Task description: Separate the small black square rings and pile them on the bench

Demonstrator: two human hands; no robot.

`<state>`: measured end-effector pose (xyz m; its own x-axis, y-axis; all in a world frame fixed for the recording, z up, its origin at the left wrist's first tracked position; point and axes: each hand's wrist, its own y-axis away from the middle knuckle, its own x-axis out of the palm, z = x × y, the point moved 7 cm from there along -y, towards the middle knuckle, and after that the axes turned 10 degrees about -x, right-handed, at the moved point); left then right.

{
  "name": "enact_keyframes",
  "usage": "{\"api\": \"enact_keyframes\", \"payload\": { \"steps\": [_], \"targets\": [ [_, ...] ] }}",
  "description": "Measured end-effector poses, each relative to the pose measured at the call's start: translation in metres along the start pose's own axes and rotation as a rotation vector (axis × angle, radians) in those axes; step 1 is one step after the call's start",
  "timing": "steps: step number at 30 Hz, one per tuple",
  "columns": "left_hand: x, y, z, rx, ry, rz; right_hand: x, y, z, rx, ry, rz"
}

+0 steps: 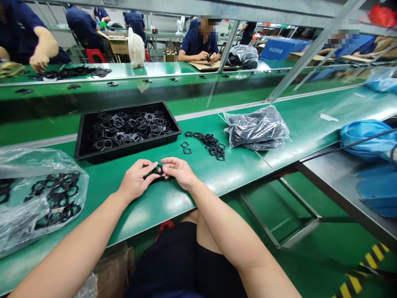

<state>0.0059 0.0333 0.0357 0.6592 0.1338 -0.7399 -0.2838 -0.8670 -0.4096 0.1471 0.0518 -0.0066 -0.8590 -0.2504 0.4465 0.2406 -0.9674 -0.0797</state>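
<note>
Between my two hands, just above the green bench, is a small black plastic part [159,169] with a round hole in it. My left hand [136,177] pinches its left side between thumb and fingers. On the other side, the fingertips of my right hand [180,171] grip its right end. Beyond my hands stands a black tray [130,148] heaped with black parts [124,128]. To the right of the tray lies a loose pile of black ring-shaped parts [214,145], with two single rings [186,148] beside it.
A clear bag [74,165] of black parts lies open at left. A sealed bag [257,126] of dark parts sits right of the pile. Behind runs a conveyor belt [130,93] carrying spaced black parts. Co-workers sit across it. A metal post [297,58] slants at right.
</note>
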Motion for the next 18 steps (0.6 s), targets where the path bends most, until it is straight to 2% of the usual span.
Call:
{"api": "enact_keyframes", "payload": {
  "steps": [7, 11, 15, 18],
  "targets": [
    [-0.002, 0.001, -0.005, 0.100, 0.004, 0.012, -0.001, 0.001, -0.001, 0.012, -0.008, 0.016],
    [-0.002, 0.000, -0.002, 0.079, 0.024, 0.036, -0.001, 0.001, 0.000, 0.006, 0.007, 0.013],
    [0.001, 0.000, 0.004, -0.040, 0.128, 0.054, 0.003, 0.002, 0.001, -0.014, 0.044, 0.018],
    [0.006, 0.002, 0.018, -0.306, 0.420, 0.061, 0.003, 0.002, 0.001, -0.022, 0.059, -0.010]
  ]
}}
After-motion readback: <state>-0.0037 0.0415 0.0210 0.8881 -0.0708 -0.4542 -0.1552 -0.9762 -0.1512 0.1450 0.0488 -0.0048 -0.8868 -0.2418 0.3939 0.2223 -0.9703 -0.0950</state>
